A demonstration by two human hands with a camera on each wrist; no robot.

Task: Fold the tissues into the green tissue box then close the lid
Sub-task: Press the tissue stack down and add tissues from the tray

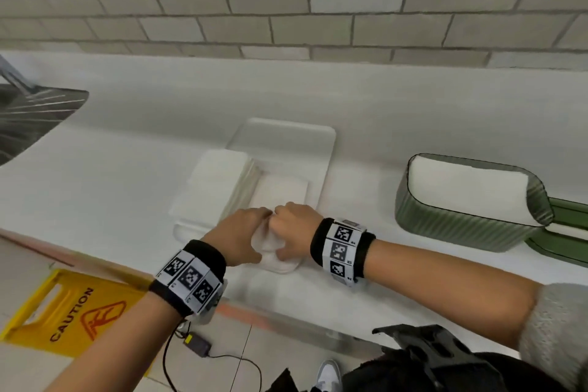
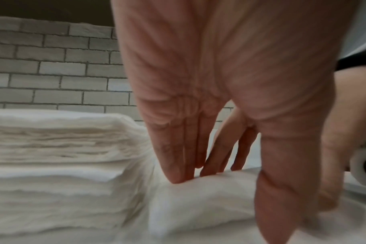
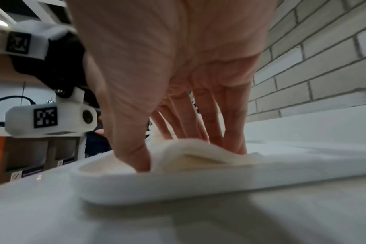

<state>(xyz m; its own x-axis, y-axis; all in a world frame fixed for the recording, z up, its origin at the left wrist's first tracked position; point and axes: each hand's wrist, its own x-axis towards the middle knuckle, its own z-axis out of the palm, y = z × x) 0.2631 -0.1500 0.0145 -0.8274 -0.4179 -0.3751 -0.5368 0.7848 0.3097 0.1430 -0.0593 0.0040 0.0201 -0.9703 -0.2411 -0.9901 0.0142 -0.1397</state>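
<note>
A single white tissue (image 1: 281, 191) lies on a white tray (image 1: 286, 137) on the counter. Its near end is bent up into a soft fold (image 3: 198, 148). My left hand (image 1: 262, 235) and right hand (image 1: 280, 232) meet at that fold, each pinching it with the thumb on the near side and the fingers pressing on top. The left wrist view shows my left hand (image 2: 228, 204) on the bulged tissue (image 2: 198, 206). My right hand (image 3: 188, 156) has its thumb tucked against the fold. The green tissue box (image 1: 461, 226) stands open to the right, holding white tissues, its lid (image 1: 569, 223) lying beside it.
A tall stack of white tissues (image 1: 219, 178) sits on the tray's left side, close to my left hand (image 2: 52, 165). A metal sink (image 1: 31, 118) lies far left, and a brick wall runs behind the counter. A yellow caution sign (image 1: 70, 312) stands on the floor below.
</note>
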